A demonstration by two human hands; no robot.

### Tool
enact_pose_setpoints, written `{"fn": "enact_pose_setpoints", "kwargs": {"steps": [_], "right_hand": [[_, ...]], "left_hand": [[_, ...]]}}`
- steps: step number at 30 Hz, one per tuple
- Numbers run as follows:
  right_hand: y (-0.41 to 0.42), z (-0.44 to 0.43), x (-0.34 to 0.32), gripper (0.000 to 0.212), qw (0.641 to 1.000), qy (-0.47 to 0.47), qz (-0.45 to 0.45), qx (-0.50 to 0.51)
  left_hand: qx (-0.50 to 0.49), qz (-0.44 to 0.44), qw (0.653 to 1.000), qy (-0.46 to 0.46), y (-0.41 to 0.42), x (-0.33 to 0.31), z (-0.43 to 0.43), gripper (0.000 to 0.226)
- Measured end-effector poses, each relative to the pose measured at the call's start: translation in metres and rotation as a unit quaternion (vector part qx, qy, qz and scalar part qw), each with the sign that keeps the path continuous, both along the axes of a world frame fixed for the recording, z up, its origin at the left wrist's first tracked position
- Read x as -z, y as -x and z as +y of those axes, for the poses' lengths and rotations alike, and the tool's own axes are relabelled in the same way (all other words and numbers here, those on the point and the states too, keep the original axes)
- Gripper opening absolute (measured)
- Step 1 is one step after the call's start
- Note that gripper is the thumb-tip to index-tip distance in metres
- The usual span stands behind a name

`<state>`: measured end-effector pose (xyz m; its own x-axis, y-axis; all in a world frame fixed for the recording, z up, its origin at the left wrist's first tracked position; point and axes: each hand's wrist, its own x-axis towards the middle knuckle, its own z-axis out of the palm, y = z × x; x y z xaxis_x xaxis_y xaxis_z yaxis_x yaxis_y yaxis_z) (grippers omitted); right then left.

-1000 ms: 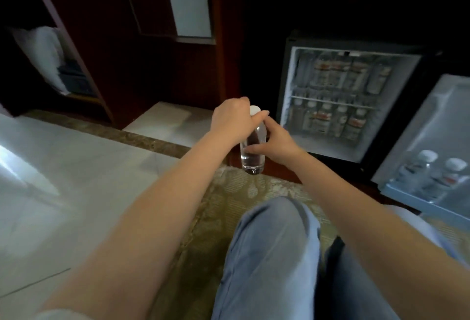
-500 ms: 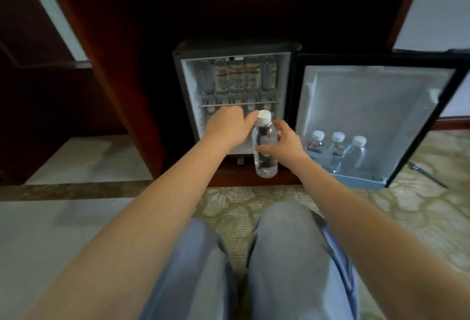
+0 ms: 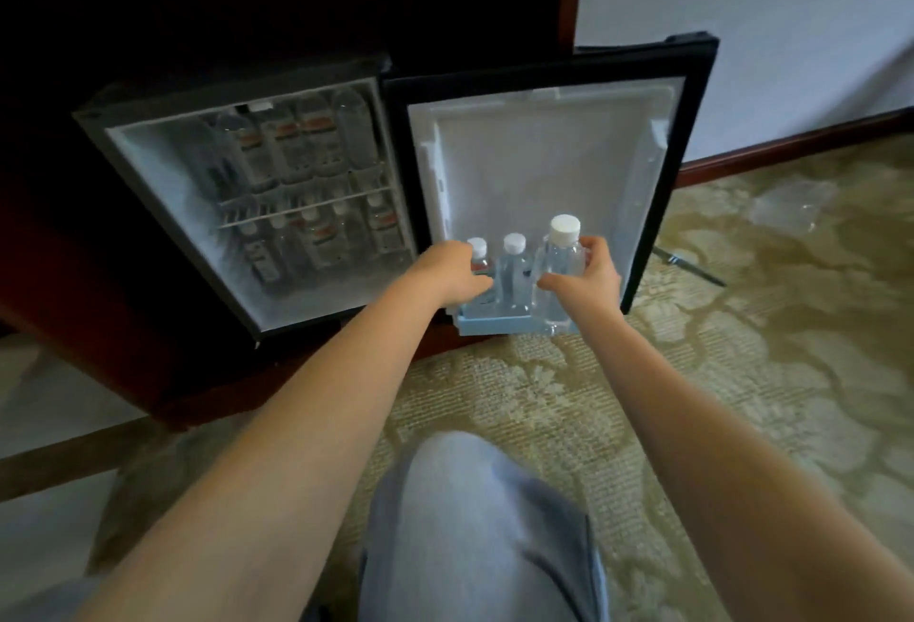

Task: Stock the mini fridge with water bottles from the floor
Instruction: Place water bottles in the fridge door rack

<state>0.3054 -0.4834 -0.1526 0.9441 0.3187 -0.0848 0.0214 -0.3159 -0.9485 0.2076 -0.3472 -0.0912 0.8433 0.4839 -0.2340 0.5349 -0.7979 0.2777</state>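
Bottle (image 3: 561, 257) is being gripped upright by the right hand (image 3: 591, 275), with its base reaching the blue door shelf (image 3: 494, 324). Between the hands, a second bottle (image 3: 514, 265) is standing in that shelf. The left hand (image 3: 452, 272) is covering a third bottle (image 3: 479, 253); its grip is unclear. Left of it, the fridge (image 3: 163, 166) is holding two rows of bottles (image 3: 297, 146).

One mini fridge (image 3: 163, 166), three bottles (image 3: 514, 270) in its door, two hands (image 3: 596, 272)
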Motion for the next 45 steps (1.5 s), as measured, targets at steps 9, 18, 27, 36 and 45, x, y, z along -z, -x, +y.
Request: {"fn": "enact_pose_setpoints", "kwargs": {"steps": [9, 18, 27, 36, 45], "right_hand": [[-0.076, -0.01, 0.029, 0.061, 0.999, -0.003, -0.011, 0.036], [-0.109, 0.003, 0.073, 0.063, 1.0, 0.015, 0.017, 0.017], [-0.118, 0.004, 0.099, 0.062, 0.998, 0.005, 0.06, 0.012], [-0.092, -0.008, 0.092, 0.07, 0.994, 0.105, 0.04, -0.006], [-0.059, -0.004, -0.002, 0.028, 0.974, 0.126, -0.19, 0.003]], "left_hand": [[0.042, 0.048, 0.996, -0.065, -0.069, 0.044, 0.012, 0.072], [0.068, 0.051, 0.99, -0.115, -0.083, 0.075, 0.024, 0.036], [0.063, 0.008, 0.99, -0.126, -0.084, 0.074, 0.026, 0.029], [0.046, 0.008, 0.998, -0.05, -0.074, 0.067, 0.013, 0.071], [0.006, -0.17, 0.984, -0.057, -0.057, -0.006, -0.002, 0.044]]}}
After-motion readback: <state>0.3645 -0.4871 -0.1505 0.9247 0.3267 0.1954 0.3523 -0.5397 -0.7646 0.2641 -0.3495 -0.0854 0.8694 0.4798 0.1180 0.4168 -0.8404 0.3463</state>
